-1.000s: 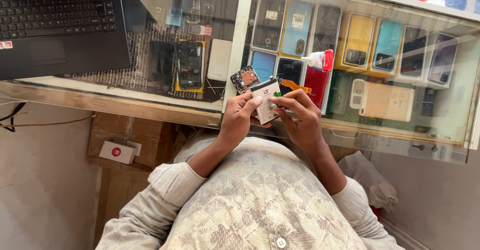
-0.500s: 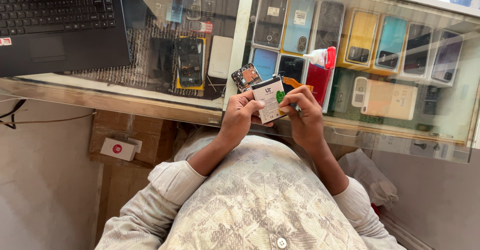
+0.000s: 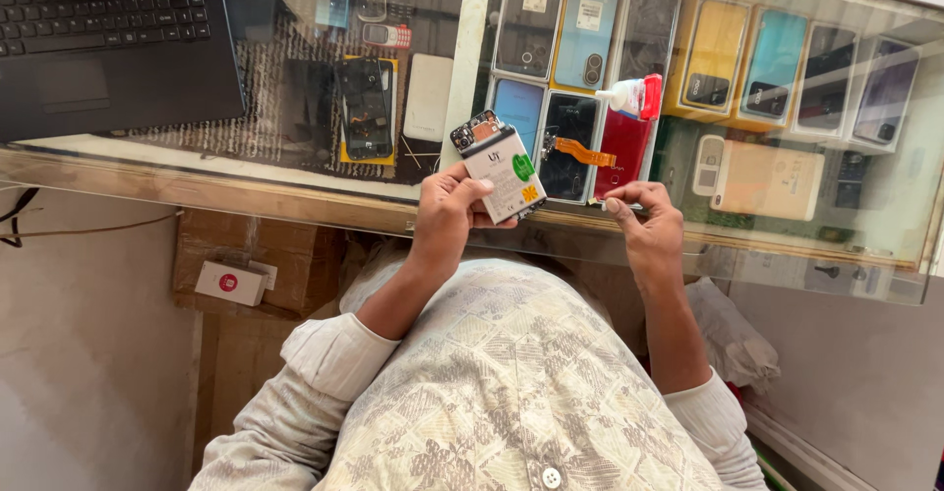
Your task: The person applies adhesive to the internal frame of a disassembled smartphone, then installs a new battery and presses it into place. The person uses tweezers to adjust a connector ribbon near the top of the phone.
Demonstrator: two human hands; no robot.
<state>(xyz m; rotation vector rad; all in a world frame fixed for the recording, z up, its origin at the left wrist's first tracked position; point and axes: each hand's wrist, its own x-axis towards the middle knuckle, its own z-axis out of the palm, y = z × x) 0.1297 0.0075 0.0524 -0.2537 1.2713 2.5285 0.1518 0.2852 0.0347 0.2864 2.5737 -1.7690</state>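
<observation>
A person's left hand (image 3: pixel 447 216) grips an opened phone (image 3: pixel 499 169), white battery facing up, fingers wrapped around its lower edge, just above the near edge of a glass counter (image 3: pixel 295 172). The right hand (image 3: pixel 644 226) rests on the counter's near edge to the right of the phone, fingertips pinched together; what they pinch is too small to tell. An orange ribbon cable (image 3: pixel 582 152) and a small glue bottle (image 3: pixel 634 98) lie on the counter just beyond the phone. A laptop (image 3: pixel 108 49) sits at the counter's far left.
</observation>
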